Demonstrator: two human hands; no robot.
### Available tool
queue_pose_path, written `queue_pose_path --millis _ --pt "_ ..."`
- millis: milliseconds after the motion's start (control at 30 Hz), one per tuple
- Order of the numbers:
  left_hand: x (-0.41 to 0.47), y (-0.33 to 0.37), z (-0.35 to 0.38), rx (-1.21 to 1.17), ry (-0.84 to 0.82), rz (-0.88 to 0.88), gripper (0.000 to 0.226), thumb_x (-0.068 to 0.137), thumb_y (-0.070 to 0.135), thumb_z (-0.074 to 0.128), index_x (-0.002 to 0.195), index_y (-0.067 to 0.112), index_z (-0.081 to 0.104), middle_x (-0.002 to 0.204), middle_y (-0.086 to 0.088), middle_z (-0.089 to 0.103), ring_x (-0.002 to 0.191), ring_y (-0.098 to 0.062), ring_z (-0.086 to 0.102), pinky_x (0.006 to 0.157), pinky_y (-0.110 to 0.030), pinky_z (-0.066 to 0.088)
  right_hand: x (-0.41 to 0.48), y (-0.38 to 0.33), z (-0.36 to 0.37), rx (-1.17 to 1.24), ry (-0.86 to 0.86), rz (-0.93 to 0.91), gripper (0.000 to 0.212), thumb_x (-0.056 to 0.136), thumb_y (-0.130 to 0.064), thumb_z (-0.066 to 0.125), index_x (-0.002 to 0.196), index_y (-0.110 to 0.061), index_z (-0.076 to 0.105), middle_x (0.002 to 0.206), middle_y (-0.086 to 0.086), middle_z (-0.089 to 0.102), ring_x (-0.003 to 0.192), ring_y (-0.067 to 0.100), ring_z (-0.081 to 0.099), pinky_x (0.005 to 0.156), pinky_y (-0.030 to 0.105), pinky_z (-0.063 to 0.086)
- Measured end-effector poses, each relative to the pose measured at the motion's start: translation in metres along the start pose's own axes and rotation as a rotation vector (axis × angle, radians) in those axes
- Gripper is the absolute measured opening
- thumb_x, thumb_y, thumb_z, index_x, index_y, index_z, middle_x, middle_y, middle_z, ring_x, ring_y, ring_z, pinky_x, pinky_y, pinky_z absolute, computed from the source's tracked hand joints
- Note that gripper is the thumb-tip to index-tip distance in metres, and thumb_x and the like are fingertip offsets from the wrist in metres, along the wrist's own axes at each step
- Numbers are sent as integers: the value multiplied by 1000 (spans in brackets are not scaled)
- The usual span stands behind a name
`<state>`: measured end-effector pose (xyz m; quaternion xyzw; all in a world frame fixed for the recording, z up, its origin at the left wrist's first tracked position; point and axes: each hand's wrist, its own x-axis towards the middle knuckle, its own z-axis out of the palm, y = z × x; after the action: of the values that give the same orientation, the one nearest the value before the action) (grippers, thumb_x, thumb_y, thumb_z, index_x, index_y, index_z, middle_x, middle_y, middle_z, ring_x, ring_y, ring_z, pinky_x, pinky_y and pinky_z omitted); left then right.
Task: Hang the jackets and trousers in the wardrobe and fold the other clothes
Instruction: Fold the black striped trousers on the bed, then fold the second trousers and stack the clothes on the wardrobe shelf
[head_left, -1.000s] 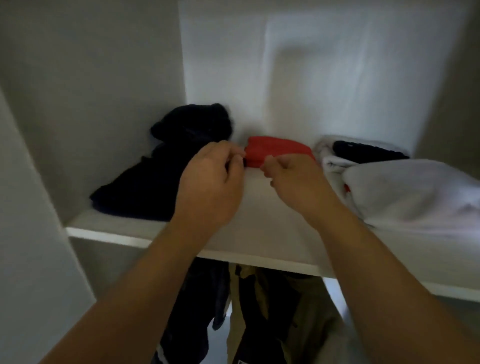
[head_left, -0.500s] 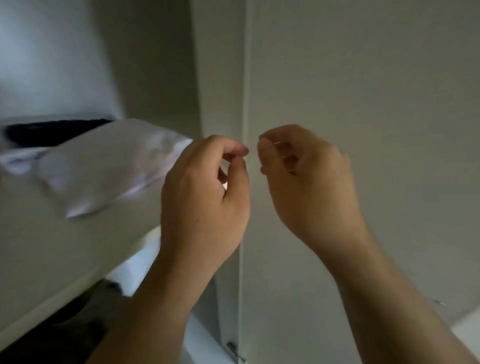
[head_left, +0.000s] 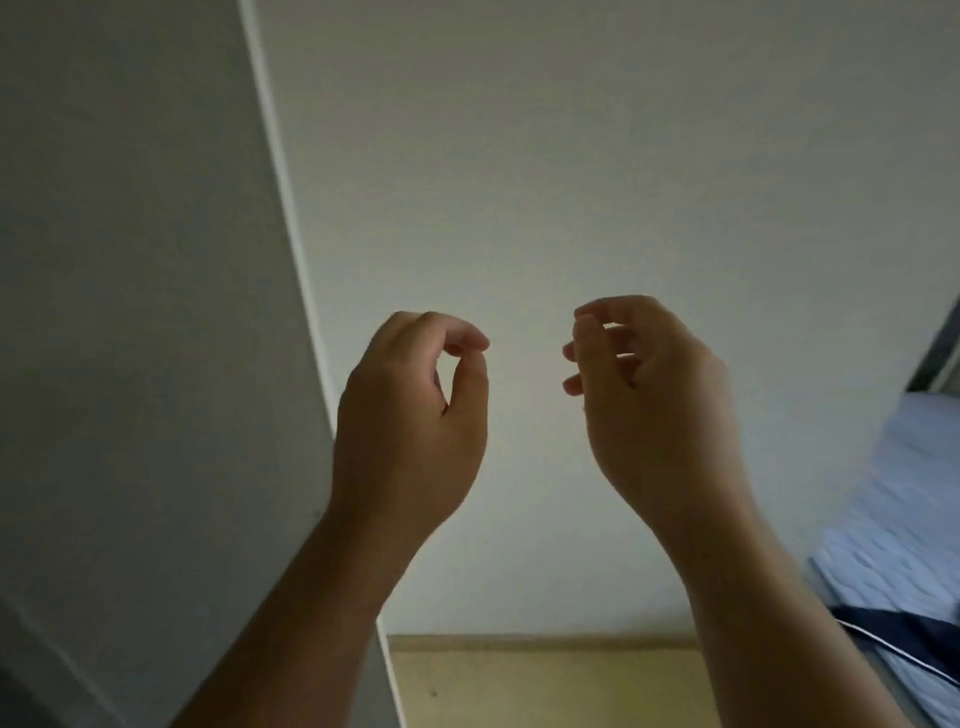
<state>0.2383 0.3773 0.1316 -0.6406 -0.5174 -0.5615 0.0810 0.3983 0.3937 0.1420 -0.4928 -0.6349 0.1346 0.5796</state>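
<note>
Both hands are raised in front of a plain white wall (head_left: 571, 156), and neither holds anything. My left hand (head_left: 410, 415) has its thumb and forefinger pinched together in a loop. My right hand (head_left: 649, 405) is loosely curled with its fingers apart. A dark navy garment with a thin white stripe (head_left: 893, 639) lies at the lower right on the bed (head_left: 904, 493), well away from both hands. The wardrobe's shelf and its folded clothes are out of view.
The wardrobe's white side panel (head_left: 130, 312) fills the left, its front edge running down the frame. A strip of light wooden floor (head_left: 545, 680) shows at the bottom. The bed has a pale blue cover.
The view has swung right, from the wardrobe shelf with the red, dark and white folded clothes to the wall and bed. Both hands left the red garment and have moved apart, empty.
</note>
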Motion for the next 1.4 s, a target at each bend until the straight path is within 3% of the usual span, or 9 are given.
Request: queue_pose_path --millis 133,367,567,733,900,1067,1167,1267,1400 --pt "-15 67 94 -74 -95 11 10 94 18 61 98 24 68 97 14 63 67 -5 55 68 -5 38 12 70 -100 -117 47 64 13 102 -44 47 102 -41 60 92 -15 71 78 2 69 66 22 54" --pt "-24 167 251 -201 -335 91 9 92 18 64 97 24 68 94 15 61 70 2 52 70 -4 37 40 180 -234 -264 165 229 17 104 -42 47 110 -37 62 99 -13 71 89 9 69 80 42 58" --pt "-34 222 408 -344 -505 196 4 93 21 64 94 24 67 90 13 60 69 5 51 70 -1 37 75 294 -323 -403 289 361 15 104 -43 47 108 -37 60 101 -11 72 89 9 69 82 39 60" --pt "-51 259 557 -429 -801 235 7 92 21 65 91 28 65 86 17 56 70 5 52 66 -3 38 94 400 -395 -511 407 563 22 104 -40 49 110 -28 65 99 -7 74 83 11 71 76 33 59" --pt "-77 303 685 -493 -1039 302 7 93 20 65 91 27 67 91 13 62 70 6 50 68 -3 35 97 485 -455 -573 541 750 19 103 -34 51 104 -24 67 91 -3 74 78 17 70 77 38 58" --pt "-119 343 782 -491 -1218 314 8 92 22 65 90 29 66 95 11 65 73 -6 52 73 -25 44 90 561 -515 -626 568 888 19 102 -33 52 99 -23 68 88 -3 73 80 22 70 80 42 56" --pt "-147 364 835 -456 -1289 359 9 93 20 63 92 29 66 97 9 64 77 -9 54 76 -26 47 86 613 -548 -614 568 938 20 102 -35 52 100 -23 68 88 -3 74 82 23 70 82 41 55" --pt "-172 380 880 -408 -1363 391 13 92 21 63 88 33 63 94 12 63 72 0 54 65 -8 36 80 660 -578 -602 535 1029 20 102 -34 52 103 -23 68 94 1 75 90 26 68 84 40 53" --pt "-201 389 935 -333 -1506 428 14 91 21 62 87 35 61 93 14 61 72 2 53 67 -17 33 66 718 -599 -584 511 1178 20 101 -29 51 101 -20 68 98 5 74 95 30 65 81 36 49"
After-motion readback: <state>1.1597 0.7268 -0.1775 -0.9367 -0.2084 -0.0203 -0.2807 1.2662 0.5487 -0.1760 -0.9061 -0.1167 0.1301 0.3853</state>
